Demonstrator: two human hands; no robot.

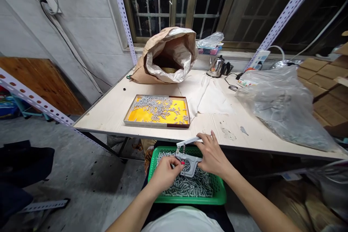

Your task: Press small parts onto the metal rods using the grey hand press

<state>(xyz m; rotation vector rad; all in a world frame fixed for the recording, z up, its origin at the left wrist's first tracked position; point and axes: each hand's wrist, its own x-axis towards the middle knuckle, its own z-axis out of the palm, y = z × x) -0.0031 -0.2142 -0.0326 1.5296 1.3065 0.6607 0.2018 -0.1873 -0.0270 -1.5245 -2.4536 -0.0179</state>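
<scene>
My right hand (211,152) is wrapped round a grey metal hand press (192,165) with a long lever and a spring. The tool is held over a green plastic basket (187,200) on my lap, which is filled with small silvery metal pieces (187,187) like screws or pins. With thumb and forefinger pinched, my left hand (169,170) is at the tool's jaw, beside a small red part (183,162). What those fingertips hold is too small to make out.
On the table (103,116) lies a shallow tray (146,124) with a yellow bottom, holding many small metal pieces. Behind it an open paper sack (152,56) lies on its side. A steel kettle (216,67), a white cloth (214,98) and a large clear plastic bag (282,98) are further right.
</scene>
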